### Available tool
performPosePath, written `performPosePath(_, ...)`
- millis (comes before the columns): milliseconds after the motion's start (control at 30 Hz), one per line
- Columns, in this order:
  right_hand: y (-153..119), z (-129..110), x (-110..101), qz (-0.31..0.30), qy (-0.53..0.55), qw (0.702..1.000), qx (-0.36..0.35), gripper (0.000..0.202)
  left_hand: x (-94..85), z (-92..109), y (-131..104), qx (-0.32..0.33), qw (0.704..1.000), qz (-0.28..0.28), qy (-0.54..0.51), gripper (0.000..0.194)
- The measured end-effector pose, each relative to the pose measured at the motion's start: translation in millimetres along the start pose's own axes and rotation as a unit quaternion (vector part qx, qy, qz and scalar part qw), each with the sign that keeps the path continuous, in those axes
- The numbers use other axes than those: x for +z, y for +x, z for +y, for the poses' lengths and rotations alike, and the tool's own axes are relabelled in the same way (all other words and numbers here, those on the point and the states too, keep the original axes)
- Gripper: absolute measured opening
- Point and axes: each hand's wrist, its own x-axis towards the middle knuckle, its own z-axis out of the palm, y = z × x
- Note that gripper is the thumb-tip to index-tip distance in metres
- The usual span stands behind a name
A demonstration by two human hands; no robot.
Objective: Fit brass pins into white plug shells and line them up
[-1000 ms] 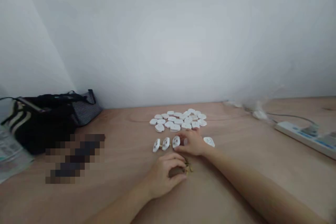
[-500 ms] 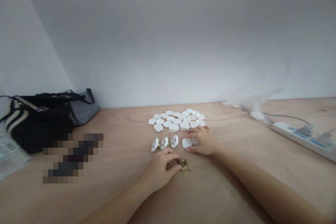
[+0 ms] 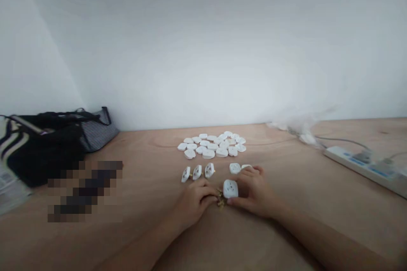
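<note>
My right hand (image 3: 256, 190) grips a white plug housing (image 3: 230, 189) by its right edge, thumb below and fingers above, tilted up so its face with holes shows. My left hand (image 3: 199, 201) has thumb and index finger pinched at a small pile of brass pins (image 3: 221, 201), and a brass pin seems to be between the tips. Beyond the left hand, three white plug housings (image 3: 197, 172) stand on edge in a row, with brass pins sticking out. Another white housing (image 3: 235, 168) lies flat beyond the held one, and one more (image 3: 246, 166) is partly hidden behind my right fingers.
Several white housings (image 3: 208, 153) lie in a cluster farther back on the wooden table (image 3: 143, 203). A power strip (image 3: 352, 163) with cables and a clear plastic bag (image 3: 307, 125) are at the right. Black bags (image 3: 47, 148) stand at the left, near a blurred-out patch.
My right hand has picked up a white plug housing and brought it nearer, beside the brass pins. My left thumb and index finger have drawn together at the pile.
</note>
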Motion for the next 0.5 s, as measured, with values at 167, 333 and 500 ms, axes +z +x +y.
performPosePath(167, 2.9, -2.4, 0.3, 0.000, -0.002, 1.000, 0.000, 0.040, -1.2, 3.7, 0.4, -0.024, 1.000, -0.001, 0.010, 0.013)
performPosePath(333, 3.4, 0.1, 2.1, -0.012, 0.008, 1.000, 0.009, 0.039, 0.7, -1.4, 2.5, -0.030, 1.000, -0.001, 0.009, 0.013)
performPosePath(500, 1.9, -2.2, 3.1, -0.012, 0.015, 1.000, 0.003, 0.037, -0.1, -0.7, 1.4, -0.022, 1.000, 0.009, 0.017, 0.013)
